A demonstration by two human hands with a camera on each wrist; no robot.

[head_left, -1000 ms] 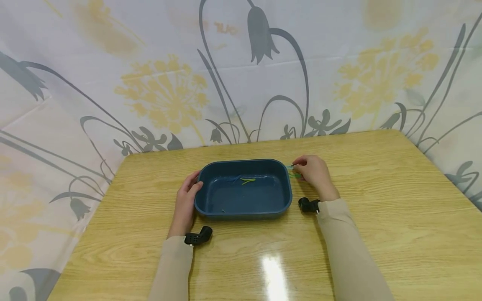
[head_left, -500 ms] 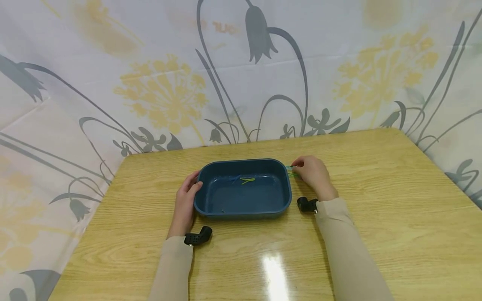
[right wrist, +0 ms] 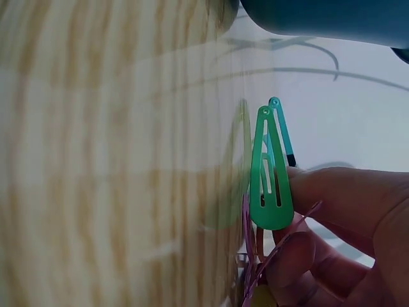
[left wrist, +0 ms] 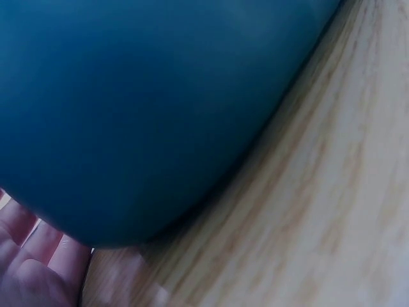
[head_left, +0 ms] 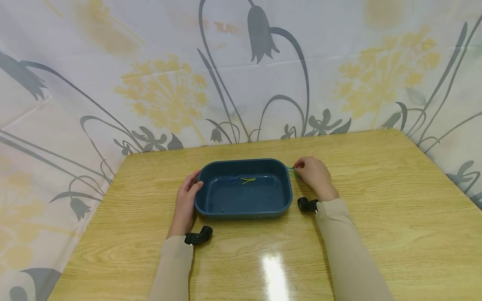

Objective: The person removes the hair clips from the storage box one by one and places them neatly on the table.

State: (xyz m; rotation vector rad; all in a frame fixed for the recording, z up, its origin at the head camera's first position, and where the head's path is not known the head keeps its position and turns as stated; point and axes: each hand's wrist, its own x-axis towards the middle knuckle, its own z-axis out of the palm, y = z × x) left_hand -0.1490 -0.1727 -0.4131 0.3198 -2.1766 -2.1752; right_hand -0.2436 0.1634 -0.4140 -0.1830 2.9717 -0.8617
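My left hand (head_left: pixel 185 200) holds the left end of a dark blue plastic tub (head_left: pixel 244 215), thumb over the rim and fingers outside. Inside the tub lie a blue hair clip (head_left: pixel 235 179) and a yellow-green hair clip (head_left: pixel 248 180). Just beyond its right end, my right hand (head_left: pixel 314 173) pinches a light blue hair clip (right wrist: pixel 281 125) near its dark end. A green snap hair clip (right wrist: pixel 272 198) stands in front of the thumb in the right wrist view. Purple-pink clips (right wrist: pixel 248 230) show beside the fingertips, partly hidden.
The tub stands on a wood-grain table (head_left: pixel 376 188). A flower-patterned curtain (head_left: pixel 241 83) hangs behind the table's far edge. A tiny speck (head_left: pixel 224 210) lies near the tub's front wall. Black wrist cameras (head_left: pixel 198 236) sit at both cuffs.
My right hand has shifted very slightly toward me, and the light blue and green clips look closer together. The left hand and the tub have stayed in place.
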